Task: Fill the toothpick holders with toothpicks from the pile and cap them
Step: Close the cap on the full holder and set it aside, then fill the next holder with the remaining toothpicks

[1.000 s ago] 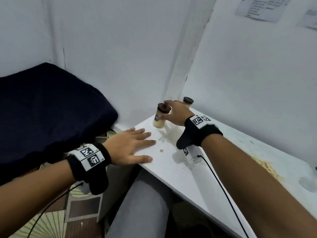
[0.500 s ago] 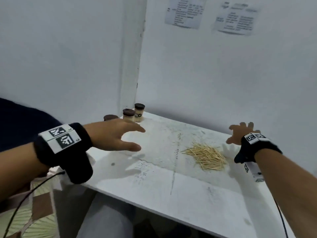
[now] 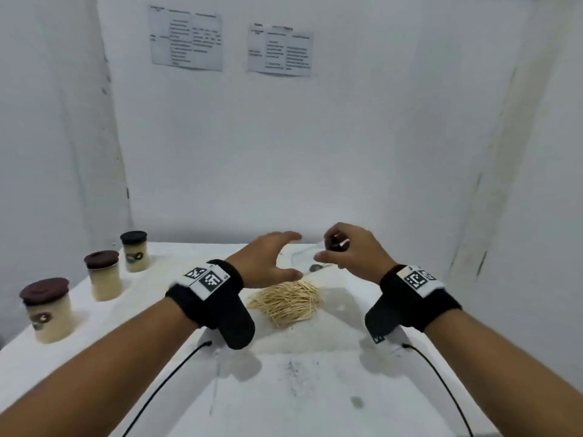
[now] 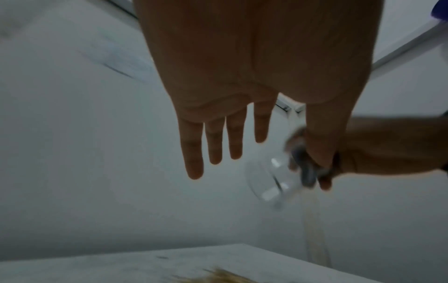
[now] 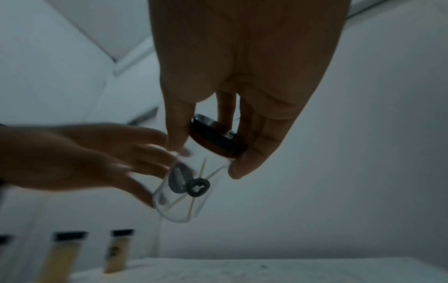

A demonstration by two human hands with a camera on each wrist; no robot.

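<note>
The right hand point(image 5: 242, 95) has a clear holder point(image 5: 186, 189) lifted over the toothpick pile point(image 3: 285, 302), with the fingers pinching around its dark cap point(image 5: 215, 137). It's nearly empty, with maybe 2 or 3 sticks inside. The left hand point(image 3: 268, 263) is spread wide beside it, holding nothing, and looks ready to take the body. 3 filled, capped holders point(image 3: 104, 275) stand on the left side of the table point(image 3: 315, 389). My guess is that the thin clear plastic is very light, stiff and a bit slick, so grip the barrel with one hand and pull the cap with the other.
</note>
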